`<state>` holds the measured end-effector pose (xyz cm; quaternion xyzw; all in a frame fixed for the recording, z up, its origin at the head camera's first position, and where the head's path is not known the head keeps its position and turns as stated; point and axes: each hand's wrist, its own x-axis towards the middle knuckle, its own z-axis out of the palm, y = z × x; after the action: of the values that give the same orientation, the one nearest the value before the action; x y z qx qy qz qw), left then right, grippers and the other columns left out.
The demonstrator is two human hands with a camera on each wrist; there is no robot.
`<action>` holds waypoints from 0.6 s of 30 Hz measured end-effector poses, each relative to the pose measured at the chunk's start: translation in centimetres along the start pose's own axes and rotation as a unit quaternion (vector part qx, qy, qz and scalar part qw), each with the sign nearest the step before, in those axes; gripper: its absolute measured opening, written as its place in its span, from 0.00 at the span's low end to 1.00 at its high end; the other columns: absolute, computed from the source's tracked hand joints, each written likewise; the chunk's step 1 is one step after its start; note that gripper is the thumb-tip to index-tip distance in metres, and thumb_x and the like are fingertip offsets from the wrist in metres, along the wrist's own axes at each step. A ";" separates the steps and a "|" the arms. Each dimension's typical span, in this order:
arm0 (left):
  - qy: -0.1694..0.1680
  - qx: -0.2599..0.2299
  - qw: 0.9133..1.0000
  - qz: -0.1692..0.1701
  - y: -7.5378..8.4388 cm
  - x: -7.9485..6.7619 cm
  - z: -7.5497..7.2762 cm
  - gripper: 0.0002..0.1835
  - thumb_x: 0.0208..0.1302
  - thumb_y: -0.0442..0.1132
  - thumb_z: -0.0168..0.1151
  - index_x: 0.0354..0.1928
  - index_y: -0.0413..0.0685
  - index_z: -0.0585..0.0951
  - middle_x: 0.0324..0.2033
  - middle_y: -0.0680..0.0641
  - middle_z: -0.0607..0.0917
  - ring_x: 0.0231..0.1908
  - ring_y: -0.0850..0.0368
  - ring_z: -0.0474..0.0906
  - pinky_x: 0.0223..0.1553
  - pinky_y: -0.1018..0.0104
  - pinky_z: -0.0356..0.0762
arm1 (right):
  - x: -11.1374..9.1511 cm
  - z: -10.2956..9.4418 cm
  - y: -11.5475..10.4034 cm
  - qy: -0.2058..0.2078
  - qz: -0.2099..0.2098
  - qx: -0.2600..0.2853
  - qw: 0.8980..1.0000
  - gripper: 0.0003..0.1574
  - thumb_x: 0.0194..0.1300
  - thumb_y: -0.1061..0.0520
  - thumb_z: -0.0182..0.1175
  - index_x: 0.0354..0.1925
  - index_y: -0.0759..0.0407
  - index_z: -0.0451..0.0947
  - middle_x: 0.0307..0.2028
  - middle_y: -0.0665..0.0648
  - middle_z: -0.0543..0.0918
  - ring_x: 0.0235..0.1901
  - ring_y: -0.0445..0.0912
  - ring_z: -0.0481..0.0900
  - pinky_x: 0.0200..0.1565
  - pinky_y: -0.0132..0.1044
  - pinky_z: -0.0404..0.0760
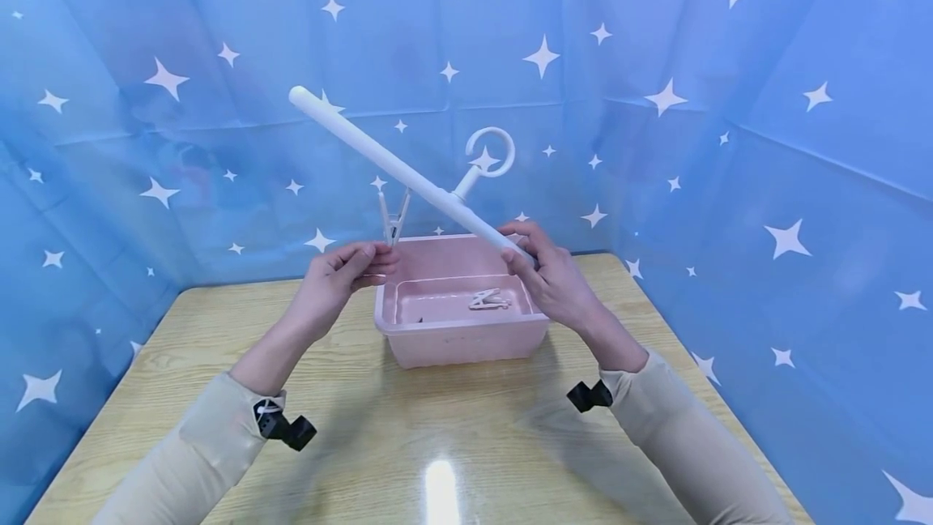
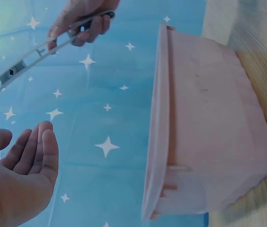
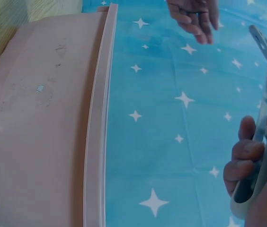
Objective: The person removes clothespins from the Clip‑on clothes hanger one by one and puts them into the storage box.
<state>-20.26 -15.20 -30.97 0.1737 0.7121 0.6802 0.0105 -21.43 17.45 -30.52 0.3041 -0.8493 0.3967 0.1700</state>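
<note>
A white clip hanger (image 1: 379,154) is tilted over the pink bin, its left end raised and its round hook (image 1: 510,154) up. My right hand (image 1: 550,274) grips its lower end, the fingers curled round the bar in the right wrist view. A white clip (image 1: 394,227) is at the bar's underside, its two legs spread upward. My left hand (image 1: 342,274) is just below it, fingertips near the clip's lower end in the head view. In the left wrist view the left hand (image 2: 27,175) has thumb and fingers apart, with nothing between them.
The pink bin (image 1: 466,347) stands on the wooden table (image 1: 408,436) below the hanger. Inside it lies another white clip (image 1: 490,300). A blue curtain (image 1: 466,39) with white stars surrounds the table at the back and sides.
</note>
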 end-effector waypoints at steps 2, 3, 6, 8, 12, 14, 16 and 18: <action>-0.005 -0.018 1.000 0.002 0.4 -0.1 0.2 0.23 0.80 0.44 0.47 0.63 0.30 0.72 0.52 0.45 0.87 0.49 0.62 0.86 0.56 0.65 0.82 | 0.0 0.0 0.0 -0.001 0.000 0.000 1.000 0.21 0.78 0.44 0.49 0.64 0.45 0.66 0.31 0.52 0.78 0.21 0.44 0.67 0.25 0.34 0.67; -0.007 -0.027 1.000 0.003 0.6 -0.1 0.3 0.23 0.80 0.43 0.46 0.62 0.29 0.72 0.51 0.46 0.87 0.49 0.62 0.86 0.56 0.66 0.82 | 0.0 0.0 -0.1 -0.001 0.000 0.000 1.000 0.21 0.78 0.44 0.49 0.64 0.45 0.66 0.31 0.51 0.78 0.21 0.44 0.68 0.25 0.35 0.67; -0.018 -0.061 0.998 0.007 1.1 -0.1 0.5 0.21 0.80 0.44 0.46 0.58 0.31 0.73 0.47 0.52 0.88 0.48 0.62 0.86 0.55 0.66 0.83 | 0.1 0.1 -0.1 -0.002 -0.003 -0.003 1.000 0.22 0.78 0.43 0.49 0.64 0.45 0.66 0.32 0.51 0.79 0.22 0.45 0.68 0.27 0.35 0.68; -0.027 -0.091 0.995 0.012 1.4 -0.1 0.6 0.19 0.80 0.46 0.46 0.53 0.36 0.75 0.45 0.55 0.89 0.48 0.61 0.86 0.55 0.66 0.83 | 0.1 0.1 -0.2 -0.003 -0.004 -0.005 1.000 0.22 0.78 0.43 0.49 0.65 0.45 0.66 0.32 0.52 0.79 0.23 0.45 0.68 0.27 0.36 0.68; -0.058 -0.147 0.987 0.033 2.1 0.0 0.7 0.17 0.80 0.50 0.46 0.48 0.46 0.78 0.46 0.52 0.89 0.49 0.58 0.86 0.54 0.65 0.83 | 0.1 0.1 -0.4 -0.007 -0.002 -0.006 1.000 0.23 0.78 0.41 0.48 0.65 0.45 0.66 0.33 0.53 0.80 0.23 0.45 0.69 0.27 0.36 0.68; -0.075 -0.166 0.982 0.043 2.4 0.0 0.6 0.18 0.80 0.50 0.44 0.50 0.48 0.79 0.47 0.52 0.89 0.49 0.58 0.86 0.54 0.65 0.83 | 0.2 0.2 -0.5 -0.011 -0.003 -0.006 1.000 0.23 0.78 0.41 0.48 0.65 0.45 0.66 0.34 0.53 0.81 0.23 0.45 0.69 0.27 0.36 0.68; -0.089 -0.179 0.978 0.049 2.6 0.0 0.6 0.18 0.80 0.50 0.43 0.52 0.50 0.80 0.48 0.51 0.89 0.49 0.59 0.86 0.53 0.66 0.83 | 0.2 0.3 -0.5 -0.012 -0.006 -0.005 1.000 0.23 0.78 0.41 0.48 0.65 0.46 0.66 0.34 0.54 0.81 0.23 0.45 0.69 0.27 0.36 0.69; -0.099 -0.190 0.975 0.052 2.7 0.0 0.6 0.19 0.81 0.51 0.42 0.54 0.51 0.81 0.49 0.51 0.88 0.49 0.59 0.86 0.53 0.66 0.83 | 0.2 0.3 -0.5 -0.013 -0.011 -0.005 1.000 0.23 0.78 0.41 0.48 0.64 0.45 0.67 0.34 0.53 0.81 0.23 0.44 0.69 0.28 0.36 0.69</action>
<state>-19.47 -14.57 -28.40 0.2713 0.5553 0.7822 0.0786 -21.29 16.82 -30.30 0.3176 -0.8498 0.3870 0.1650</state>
